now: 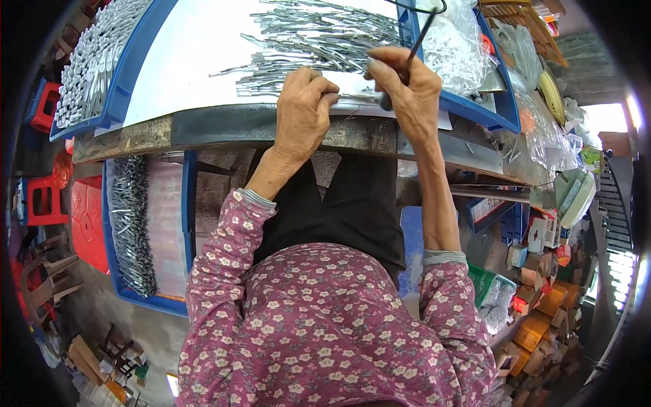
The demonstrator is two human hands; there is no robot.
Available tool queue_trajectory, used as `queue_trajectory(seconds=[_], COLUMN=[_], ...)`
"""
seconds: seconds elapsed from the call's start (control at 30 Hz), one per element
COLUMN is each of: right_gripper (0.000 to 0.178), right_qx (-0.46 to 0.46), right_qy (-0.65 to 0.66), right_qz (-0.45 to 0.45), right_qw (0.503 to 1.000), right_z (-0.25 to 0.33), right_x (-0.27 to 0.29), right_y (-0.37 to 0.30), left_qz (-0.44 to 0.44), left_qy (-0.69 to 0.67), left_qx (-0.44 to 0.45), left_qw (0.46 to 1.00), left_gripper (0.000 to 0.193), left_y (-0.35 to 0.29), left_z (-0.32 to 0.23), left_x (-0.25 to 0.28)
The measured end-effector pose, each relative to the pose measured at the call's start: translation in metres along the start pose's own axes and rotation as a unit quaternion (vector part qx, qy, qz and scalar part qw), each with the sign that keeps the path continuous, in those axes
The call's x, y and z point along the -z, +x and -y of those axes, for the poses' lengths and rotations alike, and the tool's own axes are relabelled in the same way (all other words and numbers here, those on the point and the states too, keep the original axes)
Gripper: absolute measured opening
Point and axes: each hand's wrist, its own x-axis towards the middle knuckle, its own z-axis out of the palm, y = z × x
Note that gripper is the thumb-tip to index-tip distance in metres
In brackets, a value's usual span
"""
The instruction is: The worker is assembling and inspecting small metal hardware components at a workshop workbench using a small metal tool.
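My right hand [413, 88] is closed around a thin black rod-shaped tool [424, 34]. The tool slants up to the right, and its thicker dark end shows below my fingers. Thumb and fingers of my left hand [305, 112] are pinched together at the near edge of the white sheet [183, 68]. Whatever they grip is hidden. A slim silver strip lies between the two hands, close to the left fingertips. Just beyond them, many slim metal strips [312, 47] lie in loose piles on the sheet.
A blue tray [125, 74] of stacked metal pieces stands at the left. Another blue tray [468, 112] with clear plastic bags [451, 47] is at the right. Below the bench's worn edge [224, 129], a blue crate [169, 302] holds metal pieces beside a red stool [88, 224]. Boxes [536, 332] crowd the right floor.
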Motion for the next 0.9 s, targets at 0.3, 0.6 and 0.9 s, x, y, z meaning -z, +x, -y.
queue_trajectory(seconds=[0.3,0.6,0.9], right_gripper=[0.021,0.015,0.014], right_qx=[0.062,0.228,0.079], right_qy=[-0.095,-0.216,-0.206], right_qz=[0.035,-0.039,-0.049], right_qw=[0.993,0.949,0.974], right_z=[-0.004,0.013,0.017], right_x=[-0.010,-0.014,0.021], right_y=[-0.003,-0.003,-0.008], left_qz=[0.022,0.015,0.018], left_qy=[-0.074,-0.067,-0.066], left_qx=[0.060,0.053,0.046], left_qw=[0.995,0.996,0.997], left_gripper=[0.004,0.004,0.004], left_y=[0.001,0.002,0.001], left_z=[0.000,-0.002,0.001], left_x=[0.001,0.002,0.003])
